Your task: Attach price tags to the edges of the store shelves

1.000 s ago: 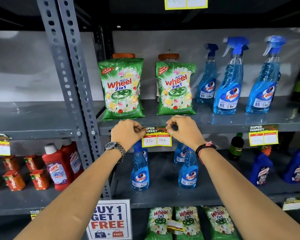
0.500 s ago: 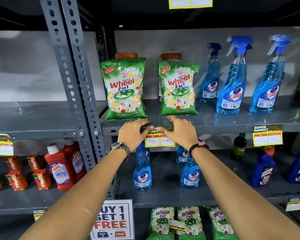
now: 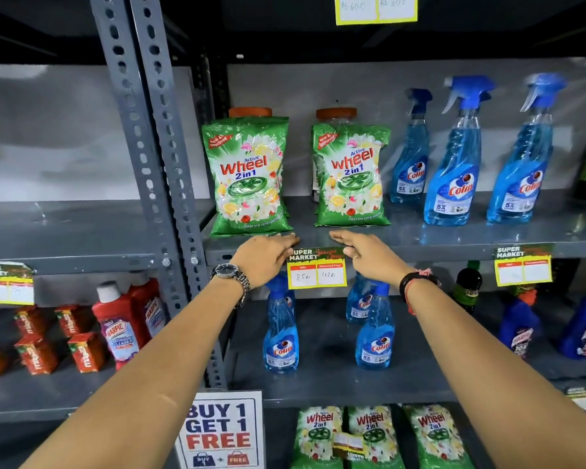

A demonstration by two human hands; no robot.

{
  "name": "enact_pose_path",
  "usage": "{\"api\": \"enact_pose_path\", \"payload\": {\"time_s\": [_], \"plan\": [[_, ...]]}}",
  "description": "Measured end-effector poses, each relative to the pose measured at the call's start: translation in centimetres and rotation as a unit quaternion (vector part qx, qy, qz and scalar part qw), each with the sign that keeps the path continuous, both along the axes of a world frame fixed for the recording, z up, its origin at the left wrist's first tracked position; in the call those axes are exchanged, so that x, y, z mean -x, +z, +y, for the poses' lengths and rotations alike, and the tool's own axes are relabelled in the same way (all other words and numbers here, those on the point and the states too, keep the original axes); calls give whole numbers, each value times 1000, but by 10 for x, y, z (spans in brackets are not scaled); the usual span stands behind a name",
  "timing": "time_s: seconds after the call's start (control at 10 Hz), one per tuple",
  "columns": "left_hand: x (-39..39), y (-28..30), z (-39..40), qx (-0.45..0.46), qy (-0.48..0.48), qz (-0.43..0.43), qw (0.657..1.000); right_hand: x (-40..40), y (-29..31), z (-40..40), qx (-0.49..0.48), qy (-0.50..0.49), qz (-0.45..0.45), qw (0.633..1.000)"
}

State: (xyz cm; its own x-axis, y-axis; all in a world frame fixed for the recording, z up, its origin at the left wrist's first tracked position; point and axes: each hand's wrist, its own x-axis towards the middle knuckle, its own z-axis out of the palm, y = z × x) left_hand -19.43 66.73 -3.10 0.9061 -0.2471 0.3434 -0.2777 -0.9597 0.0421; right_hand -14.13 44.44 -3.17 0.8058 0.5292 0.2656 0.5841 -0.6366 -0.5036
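A yellow-bordered price tag point(image 3: 316, 269) with a green "Super Market" header hangs on the front edge of the grey middle shelf point(image 3: 437, 248), below two green Wheel detergent bags point(image 3: 248, 177). My left hand point(image 3: 264, 257) lies flat on the shelf edge at the tag's left side, fingers stretched toward its top corner. My right hand point(image 3: 366, 253) rests flat at the tag's right side, fingers pointing left along the edge. Neither hand holds anything.
Blue Colin spray bottles point(image 3: 461, 157) stand to the right on the same shelf. Another tag point(image 3: 523, 265) hangs further right, one point(image 3: 6, 282) on the left bay, one point(image 3: 375, 8) above. A perforated grey upright point(image 3: 152, 164) stands left. A "Buy 1 Get 1 Free" sign point(image 3: 221, 431) sits below.
Both hands went from pinching the tag's top corners to lying flat with fingers spread along the shelf edge. The tag now hangs by itself, its header uncovered.
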Motion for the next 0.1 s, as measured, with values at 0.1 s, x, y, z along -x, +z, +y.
{"api": "enact_pose_path", "payload": {"time_s": [0.1], "plan": [[-1, 7, 0, -48, 26, -49, 997, 8, 5, -2, -82, -17, -34, 996]]}}
